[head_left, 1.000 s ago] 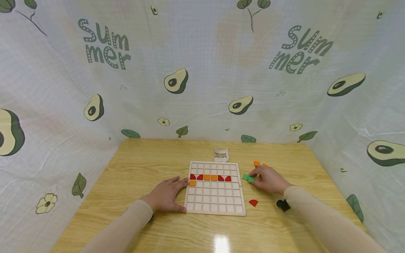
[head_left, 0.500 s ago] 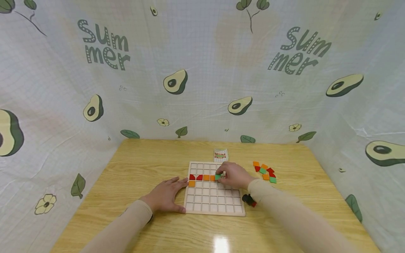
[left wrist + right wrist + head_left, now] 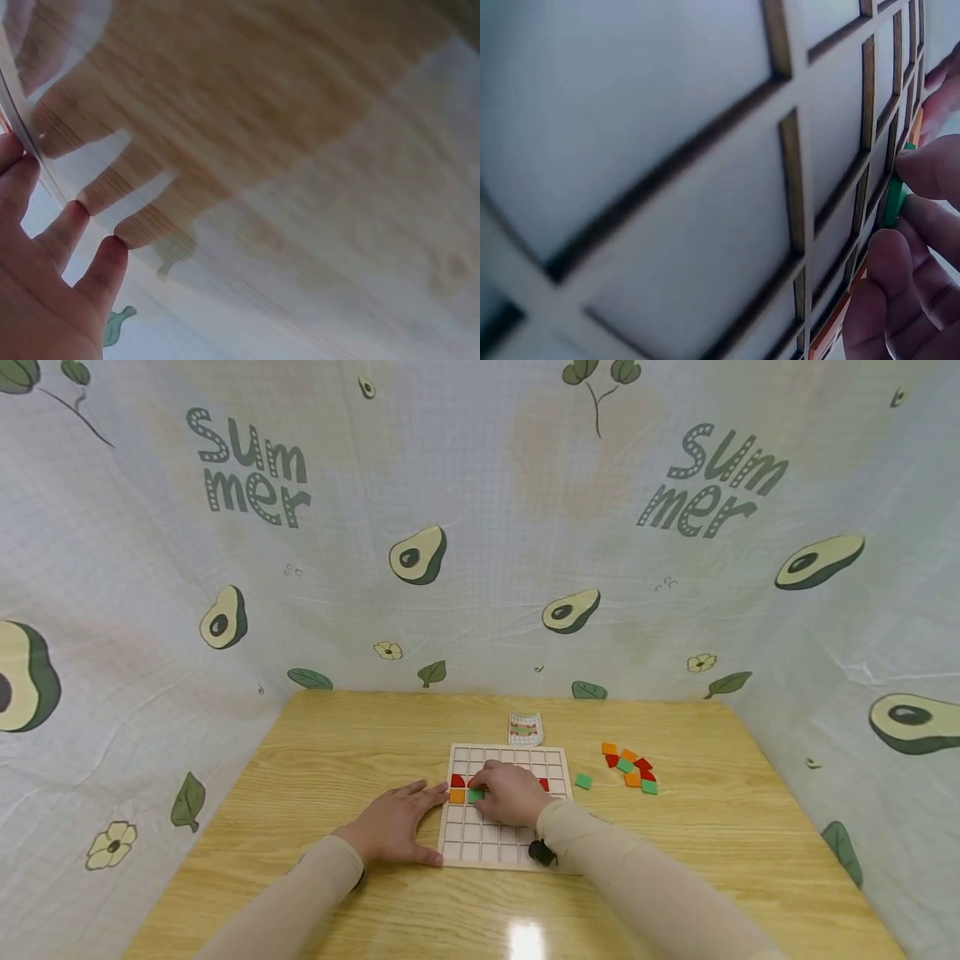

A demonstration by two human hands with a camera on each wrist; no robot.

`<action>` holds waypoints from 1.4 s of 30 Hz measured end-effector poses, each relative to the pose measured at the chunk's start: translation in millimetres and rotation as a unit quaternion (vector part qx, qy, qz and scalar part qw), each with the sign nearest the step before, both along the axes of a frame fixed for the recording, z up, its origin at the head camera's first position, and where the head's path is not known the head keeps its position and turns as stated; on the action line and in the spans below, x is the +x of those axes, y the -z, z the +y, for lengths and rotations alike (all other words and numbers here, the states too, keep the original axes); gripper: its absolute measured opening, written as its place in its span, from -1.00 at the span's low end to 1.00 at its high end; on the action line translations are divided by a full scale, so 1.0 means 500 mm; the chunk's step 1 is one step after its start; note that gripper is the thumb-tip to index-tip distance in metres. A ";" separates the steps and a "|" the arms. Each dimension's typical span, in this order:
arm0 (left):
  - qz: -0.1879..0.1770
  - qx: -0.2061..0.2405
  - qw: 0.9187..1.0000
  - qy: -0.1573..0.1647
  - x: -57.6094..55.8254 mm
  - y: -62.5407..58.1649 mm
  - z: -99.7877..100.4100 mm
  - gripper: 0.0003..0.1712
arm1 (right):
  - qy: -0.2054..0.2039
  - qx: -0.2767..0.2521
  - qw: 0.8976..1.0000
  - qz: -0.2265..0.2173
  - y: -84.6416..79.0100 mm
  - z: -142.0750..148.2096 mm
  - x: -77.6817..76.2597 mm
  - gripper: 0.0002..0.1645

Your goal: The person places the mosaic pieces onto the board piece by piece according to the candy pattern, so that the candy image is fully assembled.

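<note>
My right hand (image 3: 513, 795) is over the pale gridded wooden board (image 3: 491, 857), pinching a green square tile (image 3: 475, 796) between thumb and fingers. That tile sits at the second cell of its row, right beside an orange square tile (image 3: 457, 796). In the right wrist view the green tile (image 3: 894, 199) stands slightly proud of the grid under the fingertips. A red quarter-round tile (image 3: 457, 781) lies in the row above; the hand covers most of that row, though another red tile (image 3: 543, 785) shows at its right end. Spread fingers of my left hand (image 3: 397, 822) rest against the board's left edge.
A small pattern card (image 3: 525, 728) lies behind the board. Right of the board is a single green square (image 3: 583, 782), and farther right a loose group of orange, red and green tiles (image 3: 632, 780). A printed cloth (image 3: 480, 610) surrounds the wooden table (image 3: 360, 727).
My right hand picked up a green tile from the table right of the board and carried it left across the grid to beside the orange tile. The left hand stays in place.
</note>
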State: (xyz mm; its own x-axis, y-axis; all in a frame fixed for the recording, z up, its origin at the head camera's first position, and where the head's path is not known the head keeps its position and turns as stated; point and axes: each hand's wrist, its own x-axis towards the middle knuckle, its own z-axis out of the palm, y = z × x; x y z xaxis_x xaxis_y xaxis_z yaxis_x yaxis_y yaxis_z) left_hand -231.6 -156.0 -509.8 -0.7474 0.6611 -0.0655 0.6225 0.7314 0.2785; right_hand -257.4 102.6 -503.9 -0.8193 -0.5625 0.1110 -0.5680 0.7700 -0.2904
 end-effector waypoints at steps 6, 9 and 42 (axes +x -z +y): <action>0.005 -0.006 1.000 -0.001 -0.003 0.005 0.000 0.22 | 0.004 -0.007 1.000 0.004 0.001 -0.001 0.002 -0.70; 0.008 -0.008 1.000 -0.001 -0.006 0.008 0.000 0.22 | 0.007 -0.009 1.000 0.005 0.003 0.000 0.000 -0.70; 0.012 -0.001 1.000 0.001 -0.001 0.008 0.002 0.21 | 0.142 -0.006 0.990 -0.014 -0.001 0.346 0.009 -0.63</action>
